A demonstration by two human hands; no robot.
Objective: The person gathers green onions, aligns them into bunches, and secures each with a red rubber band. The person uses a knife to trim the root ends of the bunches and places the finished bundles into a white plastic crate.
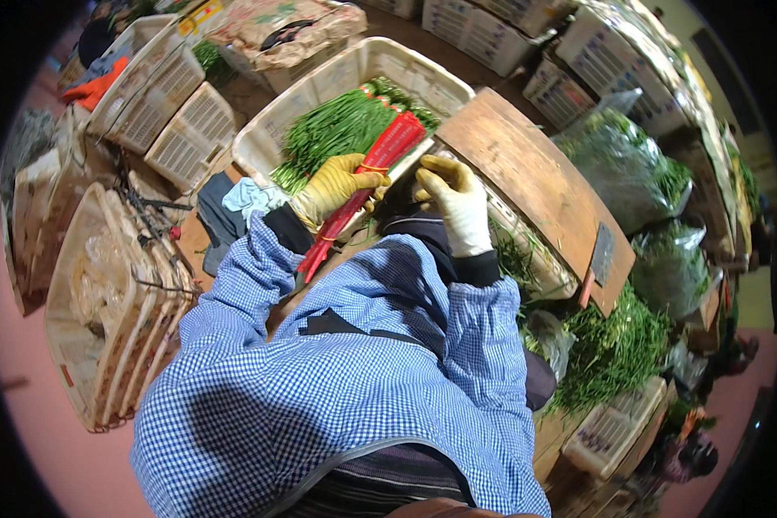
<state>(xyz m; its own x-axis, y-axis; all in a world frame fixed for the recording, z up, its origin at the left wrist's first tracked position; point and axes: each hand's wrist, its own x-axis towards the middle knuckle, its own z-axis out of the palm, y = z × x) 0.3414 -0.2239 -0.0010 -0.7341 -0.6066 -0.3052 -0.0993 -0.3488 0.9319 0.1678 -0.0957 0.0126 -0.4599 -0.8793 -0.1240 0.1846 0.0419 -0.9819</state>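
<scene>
A bundle of red printed plastic strips (396, 138), bound with yellow bands, is gripped by my left hand (332, 186) in a yellow-coated glove. It slants from above my lap up over a white plastic crate (259, 139). Inside that crate lie green leafy stalks (337, 123), bunched with red bands at one end. My right hand (454, 202), in a similar glove with a white back, hovers to the right of the bundle, apart from it. Its fingers are bent and spread, and I see nothing between them.
A wooden board (524, 168) at my right carries a dark-bladed cleaver (601, 254). Loose greens (615, 343) are heaped beyond it, near clear bags of greens (621, 162). Nested crates (90, 304) stand at left. Cloths (252, 194) lie by my left wrist. Another person (686, 453) is far right.
</scene>
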